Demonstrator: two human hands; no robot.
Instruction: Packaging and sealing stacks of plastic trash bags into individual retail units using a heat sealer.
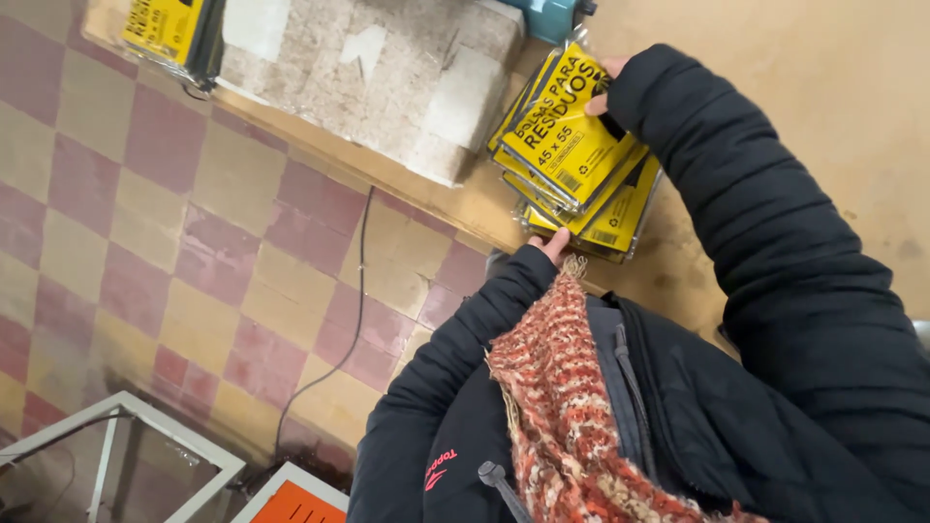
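Observation:
A stack of flat yellow-and-black plastic bag packets [572,155] rests on a tan tabletop [852,87]. My right hand [603,87], mostly covered by a black jacket sleeve, presses on the far top edge of the stack. Only the fingertips of my left hand [555,245] show past its black sleeve, touching the near edge of the stack. Both hands hold the pile between them.
A worn grey-white board [387,68] lies on the table's left part, with another yellow packet bundle [170,29] beyond it. A teal device [552,15] sits at the top. Below are a checkered tile floor, a black cable [354,320], a white metal frame [126,436] and an orange-topped box [295,504].

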